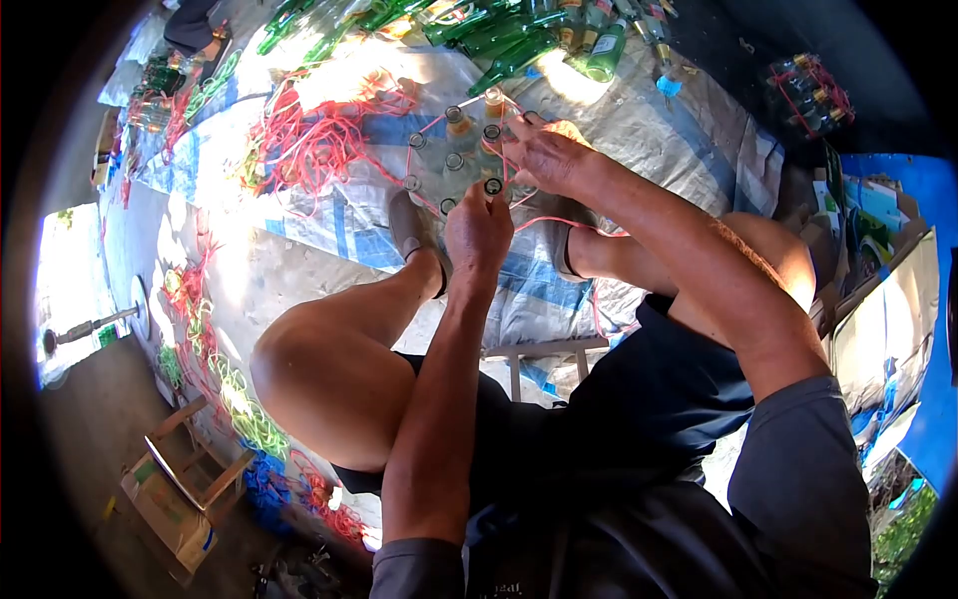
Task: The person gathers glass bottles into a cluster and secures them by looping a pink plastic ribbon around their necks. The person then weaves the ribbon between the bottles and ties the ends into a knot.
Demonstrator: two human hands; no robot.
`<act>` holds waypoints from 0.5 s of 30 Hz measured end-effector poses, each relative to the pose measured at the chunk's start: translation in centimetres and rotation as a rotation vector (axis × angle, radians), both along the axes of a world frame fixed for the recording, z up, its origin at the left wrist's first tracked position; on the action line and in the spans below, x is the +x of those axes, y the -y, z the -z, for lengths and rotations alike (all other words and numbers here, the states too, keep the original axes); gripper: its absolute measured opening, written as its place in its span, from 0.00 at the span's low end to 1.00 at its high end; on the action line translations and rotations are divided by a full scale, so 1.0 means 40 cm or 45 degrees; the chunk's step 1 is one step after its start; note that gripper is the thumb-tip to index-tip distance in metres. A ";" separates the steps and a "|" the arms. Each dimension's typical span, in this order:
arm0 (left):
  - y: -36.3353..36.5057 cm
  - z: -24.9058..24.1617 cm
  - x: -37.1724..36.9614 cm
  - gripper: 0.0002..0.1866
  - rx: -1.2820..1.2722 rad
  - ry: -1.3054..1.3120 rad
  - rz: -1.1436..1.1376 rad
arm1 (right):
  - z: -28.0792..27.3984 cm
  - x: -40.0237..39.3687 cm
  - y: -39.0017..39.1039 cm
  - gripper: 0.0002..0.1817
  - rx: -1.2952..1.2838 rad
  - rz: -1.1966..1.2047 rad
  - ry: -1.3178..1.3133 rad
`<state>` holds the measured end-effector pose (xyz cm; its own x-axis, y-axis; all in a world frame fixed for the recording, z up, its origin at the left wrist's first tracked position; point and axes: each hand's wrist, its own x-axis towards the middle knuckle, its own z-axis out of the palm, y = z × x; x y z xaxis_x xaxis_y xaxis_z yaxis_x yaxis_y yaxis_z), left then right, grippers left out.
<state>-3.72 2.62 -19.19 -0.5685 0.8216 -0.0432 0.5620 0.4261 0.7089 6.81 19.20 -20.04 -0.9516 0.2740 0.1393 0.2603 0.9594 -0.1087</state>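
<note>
Several clear glass bottles [455, 163] stand upright in a tight cluster in front of me, their open mouths facing up. A pink plastic string [432, 124] runs around the outside of the cluster. At its near side my left hand [477, 235] is closed, fingertips at the neck of the nearest bottle [493, 187]. My right hand [549, 155] is at the cluster's right side, its fingers bent and closed at the pink string. Exactly what lies between the fingertips is partly hidden. A loose length of pink string [569, 222] trails below the right hand.
A heap of pink string [309, 135] lies left of the bottles on a blue-and-white tarp [639, 160]. Green bottles [509, 55] lie beyond. A tied bottle bundle [808, 95] sits at the back right. Cardboard [878, 299] is at right, a wooden chair [190, 469] lower left.
</note>
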 end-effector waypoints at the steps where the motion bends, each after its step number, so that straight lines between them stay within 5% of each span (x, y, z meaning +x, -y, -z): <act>1: 0.004 -0.003 0.000 0.18 -0.009 -0.015 0.016 | -0.010 -0.004 0.003 0.26 -0.013 0.012 -0.037; 15: -0.034 -0.082 -0.064 0.11 -0.320 -0.531 0.506 | -0.029 -0.029 -0.004 0.36 -0.495 0.056 -0.070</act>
<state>-6.30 4.00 -15.92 -0.2324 0.9671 -0.1032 0.9195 0.2530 0.3009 5.67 19.36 -18.89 -0.9318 0.3567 0.0678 0.2838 0.8320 -0.4767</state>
